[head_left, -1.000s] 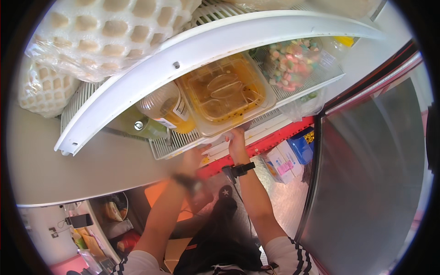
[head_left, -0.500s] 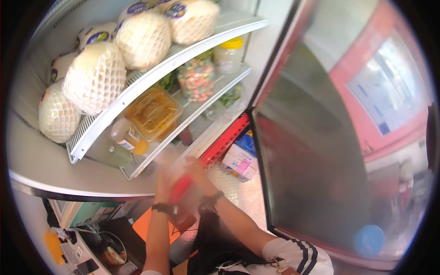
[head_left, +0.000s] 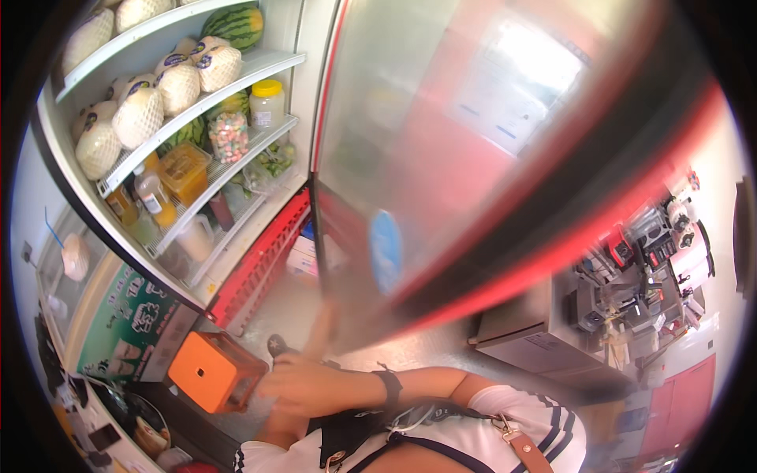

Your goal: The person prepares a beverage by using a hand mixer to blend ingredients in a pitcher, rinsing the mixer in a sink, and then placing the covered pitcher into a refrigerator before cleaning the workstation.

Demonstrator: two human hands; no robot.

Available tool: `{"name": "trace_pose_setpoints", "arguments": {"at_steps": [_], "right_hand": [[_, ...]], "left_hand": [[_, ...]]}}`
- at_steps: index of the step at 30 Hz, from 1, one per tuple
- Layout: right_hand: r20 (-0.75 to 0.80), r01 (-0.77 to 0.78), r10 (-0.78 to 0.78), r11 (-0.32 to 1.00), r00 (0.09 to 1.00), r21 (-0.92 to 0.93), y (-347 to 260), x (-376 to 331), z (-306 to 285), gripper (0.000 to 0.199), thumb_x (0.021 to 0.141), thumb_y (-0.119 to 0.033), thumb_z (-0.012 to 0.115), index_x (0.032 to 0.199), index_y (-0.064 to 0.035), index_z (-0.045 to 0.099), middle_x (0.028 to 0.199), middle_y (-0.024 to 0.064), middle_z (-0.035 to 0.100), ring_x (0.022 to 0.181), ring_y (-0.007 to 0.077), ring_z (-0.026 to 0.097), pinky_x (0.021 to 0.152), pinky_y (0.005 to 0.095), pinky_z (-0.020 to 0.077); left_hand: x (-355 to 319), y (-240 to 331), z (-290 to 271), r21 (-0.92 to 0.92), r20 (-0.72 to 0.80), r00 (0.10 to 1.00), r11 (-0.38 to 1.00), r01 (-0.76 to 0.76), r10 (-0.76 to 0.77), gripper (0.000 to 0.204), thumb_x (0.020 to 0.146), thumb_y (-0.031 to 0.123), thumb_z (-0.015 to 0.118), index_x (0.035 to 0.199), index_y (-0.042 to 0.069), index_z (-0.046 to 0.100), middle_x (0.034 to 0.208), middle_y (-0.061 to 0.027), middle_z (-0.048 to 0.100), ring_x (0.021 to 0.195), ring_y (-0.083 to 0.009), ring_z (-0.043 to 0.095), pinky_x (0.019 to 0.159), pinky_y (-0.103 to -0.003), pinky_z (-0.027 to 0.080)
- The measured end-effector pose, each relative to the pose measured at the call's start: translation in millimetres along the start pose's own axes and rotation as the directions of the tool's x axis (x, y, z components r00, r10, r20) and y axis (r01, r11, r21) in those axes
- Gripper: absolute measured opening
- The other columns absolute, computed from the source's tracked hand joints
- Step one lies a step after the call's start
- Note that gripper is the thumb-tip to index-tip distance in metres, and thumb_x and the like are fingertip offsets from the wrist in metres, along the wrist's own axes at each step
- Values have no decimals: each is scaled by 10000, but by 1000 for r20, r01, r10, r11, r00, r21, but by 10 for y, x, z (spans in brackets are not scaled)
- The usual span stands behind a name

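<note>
My left hand [head_left: 319,335], smeared by motion, reaches up beside the lower part of the glass fridge door [head_left: 441,142]. Whether its fingers touch the door cannot be told. In front of my body my right hand [head_left: 298,384] crosses to the left, a dark band on its wrist. Its fingers are blurred, and I make out nothing in them. The door stands partly open, its red and black edge [head_left: 544,213] slanting close across the view. A cloudy clear pitcher-like container [head_left: 195,240] stands on the fridge's low shelf.
Fridge shelves hold netted white fruits [head_left: 139,114], a watermelon [head_left: 234,28], a yellow-lidded jar [head_left: 266,105], a tub of orange food [head_left: 186,172] and a bottle [head_left: 155,197]. An orange stool [head_left: 201,370] stands at left. Right is a counter [head_left: 520,319] with equipment.
My hands, which were together at the fridge's low shelf, have drawn back and apart. The door has swung in toward the fridge. My view has shifted back and right.
</note>
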State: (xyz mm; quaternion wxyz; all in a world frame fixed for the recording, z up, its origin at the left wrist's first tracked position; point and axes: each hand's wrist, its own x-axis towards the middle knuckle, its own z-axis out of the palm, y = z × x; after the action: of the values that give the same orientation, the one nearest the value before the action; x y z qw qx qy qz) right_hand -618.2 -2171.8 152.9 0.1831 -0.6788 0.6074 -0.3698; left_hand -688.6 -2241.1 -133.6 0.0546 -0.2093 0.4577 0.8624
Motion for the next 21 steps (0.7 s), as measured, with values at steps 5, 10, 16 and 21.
{"name": "trace_pose_setpoints", "arguments": {"at_steps": [5,10,16,21], "right_hand": [[350,35,-65,995,935,91,-322,-1188,-396,193,820,-180,594,973,-64,585,903,115,624,903,298,587,851,415,399],[139,-354,353,935,925,-19,-256,-2586,-853,220,846,-199,587,1004,-45,585,899,158,636,823,361,592,742,443,460],[-253,-776,762,628,595,66,-456,-3944,-1084,270,853,-223,582,1065,-57,604,893,136,667,813,325,639,739,412,493],[-481,-888,809,444,338,122,-470,-4751,-859,258,844,-232,593,1043,-67,605,873,141,664,803,349,635,728,425,501]], "left_hand": [[-548,-232,-357,370,-564,610,831,-415,556,435,930,365,439,1264,90,485,1100,-29,601,939,-155,563,762,-310,421],[-1386,-241,-642,178,-777,575,966,-187,255,460,888,365,516,1268,111,462,1232,-48,513,1101,-215,452,923,-364,364],[-1589,-697,-430,184,-682,728,980,75,72,544,887,442,500,1343,169,383,1338,-95,464,1138,-271,503,920,-423,385],[-845,-789,294,448,-385,895,802,395,-226,517,881,422,514,1319,163,423,1264,-105,549,1046,-282,571,871,-408,413]]}}
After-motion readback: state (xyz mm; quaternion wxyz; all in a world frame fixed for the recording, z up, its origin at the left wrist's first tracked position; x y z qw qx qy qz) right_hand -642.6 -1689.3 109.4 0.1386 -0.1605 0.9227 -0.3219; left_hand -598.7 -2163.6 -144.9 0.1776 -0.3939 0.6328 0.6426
